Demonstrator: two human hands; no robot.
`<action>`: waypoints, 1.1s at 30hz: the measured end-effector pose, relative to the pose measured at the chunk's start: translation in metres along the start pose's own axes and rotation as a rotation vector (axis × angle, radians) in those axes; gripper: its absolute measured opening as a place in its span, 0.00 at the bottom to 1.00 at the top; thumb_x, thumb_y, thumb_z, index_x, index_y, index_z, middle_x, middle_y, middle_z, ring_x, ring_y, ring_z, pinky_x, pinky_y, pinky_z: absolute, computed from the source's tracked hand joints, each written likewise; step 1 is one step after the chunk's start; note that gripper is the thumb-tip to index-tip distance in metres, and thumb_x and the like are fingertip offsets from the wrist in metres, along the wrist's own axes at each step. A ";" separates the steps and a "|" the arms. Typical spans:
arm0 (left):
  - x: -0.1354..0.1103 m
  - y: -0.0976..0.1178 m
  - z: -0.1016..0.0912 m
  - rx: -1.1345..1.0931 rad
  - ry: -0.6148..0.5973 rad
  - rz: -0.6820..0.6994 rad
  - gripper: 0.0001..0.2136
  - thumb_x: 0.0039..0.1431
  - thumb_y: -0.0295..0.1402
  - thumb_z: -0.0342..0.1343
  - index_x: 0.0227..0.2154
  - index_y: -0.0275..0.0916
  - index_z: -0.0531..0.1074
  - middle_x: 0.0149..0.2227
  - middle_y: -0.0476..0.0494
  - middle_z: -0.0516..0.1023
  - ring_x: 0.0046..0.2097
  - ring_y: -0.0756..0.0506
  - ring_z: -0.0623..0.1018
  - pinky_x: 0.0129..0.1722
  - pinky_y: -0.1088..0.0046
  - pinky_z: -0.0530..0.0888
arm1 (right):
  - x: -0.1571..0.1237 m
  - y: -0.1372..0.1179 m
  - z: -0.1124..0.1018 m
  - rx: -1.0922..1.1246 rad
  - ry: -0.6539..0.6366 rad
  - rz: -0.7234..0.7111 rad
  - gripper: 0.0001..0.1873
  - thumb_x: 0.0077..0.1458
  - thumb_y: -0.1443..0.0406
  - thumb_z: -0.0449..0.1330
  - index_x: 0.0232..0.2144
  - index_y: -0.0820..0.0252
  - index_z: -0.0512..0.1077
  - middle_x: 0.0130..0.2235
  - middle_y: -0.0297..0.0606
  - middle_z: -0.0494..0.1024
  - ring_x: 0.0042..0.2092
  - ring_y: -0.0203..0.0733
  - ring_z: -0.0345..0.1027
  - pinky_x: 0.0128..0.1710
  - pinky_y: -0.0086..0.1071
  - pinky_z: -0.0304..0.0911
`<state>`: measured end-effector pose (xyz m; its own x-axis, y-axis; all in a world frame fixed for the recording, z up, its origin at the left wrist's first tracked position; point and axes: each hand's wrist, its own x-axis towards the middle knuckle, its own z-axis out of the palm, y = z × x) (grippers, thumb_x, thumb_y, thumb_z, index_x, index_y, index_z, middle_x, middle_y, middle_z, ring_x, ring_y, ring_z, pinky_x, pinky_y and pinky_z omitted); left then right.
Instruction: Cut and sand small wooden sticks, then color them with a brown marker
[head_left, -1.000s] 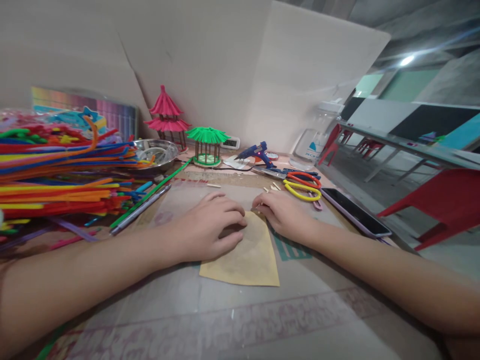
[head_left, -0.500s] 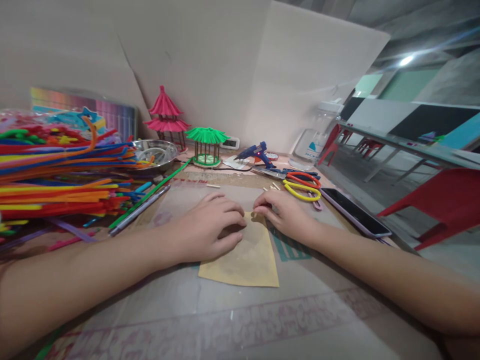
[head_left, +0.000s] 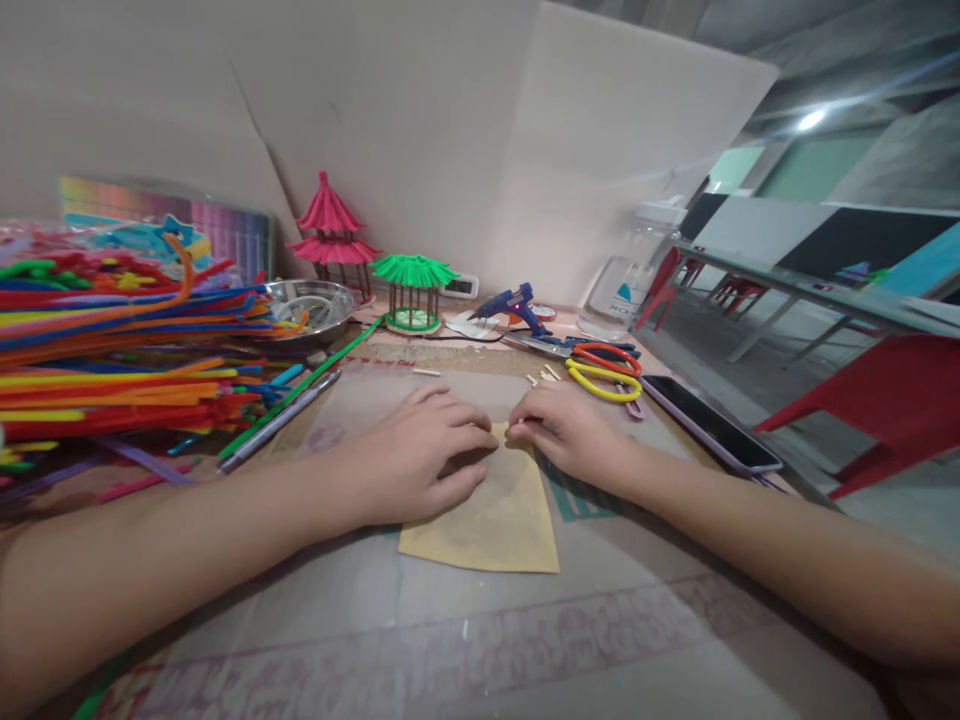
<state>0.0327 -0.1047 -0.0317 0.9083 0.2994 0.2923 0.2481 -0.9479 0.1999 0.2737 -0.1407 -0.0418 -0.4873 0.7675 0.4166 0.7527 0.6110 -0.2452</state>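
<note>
A yellowish sheet, which looks like sandpaper (head_left: 480,530), lies flat on the covered work surface. Across its upper left part rests my left hand (head_left: 431,455), palm down with the fingers stretched and slightly apart. My right hand (head_left: 566,430) is at the sheet's upper right edge, thumb and fingers pinched together. Whatever is between those fingertips is too small or hidden to make out. Short pale stick pieces (head_left: 551,372) lie just beyond my right hand, and one more pale stick (head_left: 427,373) lies beyond my left.
Pipe cleaners (head_left: 120,330) are heaped at left beside a metal bowl (head_left: 330,300). Behind stand a pink-roofed model (head_left: 330,225), a green-roofed model (head_left: 415,275) and a blue glue gun (head_left: 514,303). Scissors (head_left: 607,380), a phone (head_left: 709,425) and a water bottle (head_left: 619,290) are at right.
My right hand has shifted very slightly, its fingertips curling closer together. My left hand has barely moved, staying on the sheet.
</note>
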 end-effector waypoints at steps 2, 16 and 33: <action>0.001 0.000 0.000 -0.002 0.000 0.007 0.11 0.65 0.34 0.52 0.45 0.41 0.77 0.47 0.42 0.79 0.50 0.40 0.76 0.61 0.53 0.60 | 0.003 0.000 0.001 0.058 0.006 -0.036 0.06 0.62 0.68 0.62 0.31 0.60 0.75 0.31 0.37 0.80 0.35 0.41 0.68 0.38 0.34 0.58; 0.001 -0.001 0.000 0.018 -0.015 -0.028 0.12 0.66 0.35 0.51 0.47 0.42 0.76 0.49 0.42 0.79 0.51 0.40 0.76 0.62 0.52 0.59 | 0.004 0.002 0.001 -0.008 0.037 -0.046 0.06 0.61 0.70 0.62 0.30 0.61 0.76 0.30 0.39 0.80 0.36 0.43 0.69 0.39 0.35 0.58; 0.002 -0.001 0.000 0.028 -0.008 -0.023 0.11 0.65 0.34 0.52 0.45 0.41 0.77 0.47 0.42 0.79 0.51 0.40 0.76 0.61 0.52 0.61 | 0.006 0.008 0.004 0.018 0.067 -0.104 0.06 0.61 0.70 0.62 0.31 0.61 0.76 0.31 0.39 0.80 0.35 0.42 0.68 0.39 0.36 0.58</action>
<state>0.0345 -0.1029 -0.0314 0.9047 0.3207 0.2805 0.2786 -0.9434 0.1801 0.2745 -0.1304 -0.0449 -0.5313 0.6857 0.4976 0.6914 0.6903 -0.2130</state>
